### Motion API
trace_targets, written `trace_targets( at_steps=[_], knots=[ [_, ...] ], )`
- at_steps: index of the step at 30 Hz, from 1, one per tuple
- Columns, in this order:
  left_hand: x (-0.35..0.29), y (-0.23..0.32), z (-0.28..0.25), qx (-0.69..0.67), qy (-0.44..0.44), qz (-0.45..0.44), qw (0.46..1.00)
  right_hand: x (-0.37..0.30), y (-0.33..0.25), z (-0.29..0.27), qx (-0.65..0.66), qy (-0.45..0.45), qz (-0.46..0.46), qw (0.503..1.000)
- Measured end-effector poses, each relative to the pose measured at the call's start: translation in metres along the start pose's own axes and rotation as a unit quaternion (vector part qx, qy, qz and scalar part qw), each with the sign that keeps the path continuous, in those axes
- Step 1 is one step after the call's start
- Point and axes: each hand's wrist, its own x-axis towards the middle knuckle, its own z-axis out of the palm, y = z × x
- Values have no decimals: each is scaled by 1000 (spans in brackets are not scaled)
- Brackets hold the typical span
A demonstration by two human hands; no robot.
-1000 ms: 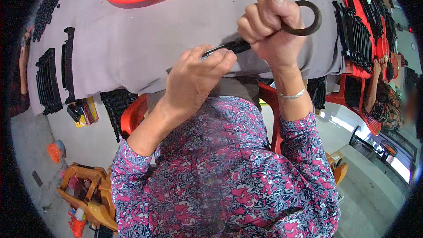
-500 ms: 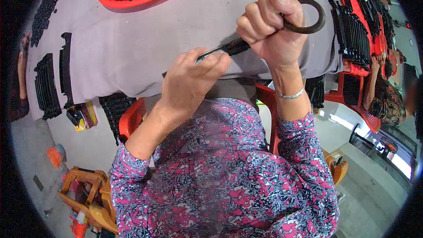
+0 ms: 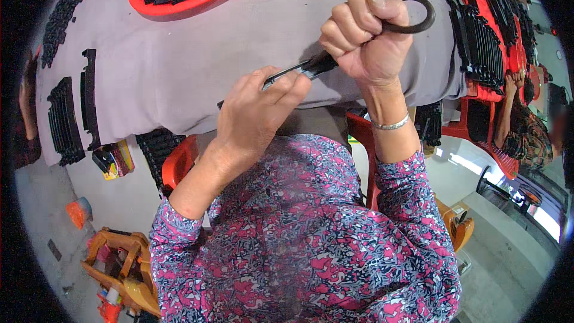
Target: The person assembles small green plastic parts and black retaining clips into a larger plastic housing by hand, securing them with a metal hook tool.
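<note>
Ring tool (image 3: 430, 14) fills my gripping right hand (image 3: 366, 37); my left hand (image 3: 257, 107) pinches a black strip (image 3: 288, 73), likely unfinished; left strips (image 3: 64, 121) on the bench (image 3: 179, 72) seem done.

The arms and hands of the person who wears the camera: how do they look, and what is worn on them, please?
The left sleeve and right sleeve share a busy pattern of pink, dark blue, grey and white, and end on the forearms. The left hand and right hand wear no gloves. A silver-coloured bracelet circles the right wrist.
</note>
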Motion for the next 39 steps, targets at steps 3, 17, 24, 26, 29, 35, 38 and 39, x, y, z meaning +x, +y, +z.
trace_targets(
  at_steps=[3, 17, 24, 26, 29, 35, 38, 39],
  knots=[
    [1, 1, -1, -8, -3, -3, 1000, -1, 4, -8, 28, -5, 2, 1000],
    [2, -2, -4, -21, -8, 7, 1000, -6, 9, -28, 79, -21, -11, 997],
    [1, -2, -4, -23, 23, 18, 999, -8, 12, -28, 78, 4, -27, 997],
    [1, -1, -5, -38, 25, 13, 999, -8, 13, -25, 78, 18, -29, 996],
    [5, -1, -6, -17, 7, 17, 1000, -10, 14, -27, 72, 34, -35, 996],
    [8, 0, -8, -16, 6, 23, 1000, -8, 1, -20, 96, 75, -41, 992],
    [9, 2, -13, 5, -4, 19, 1000, -13, -21, -25, 172, 17, -49, 984],
    [7, 1, -15, 8, -4, 15, 1000, -16, -32, -25, 123, 34, -33, 991]
  ],
)
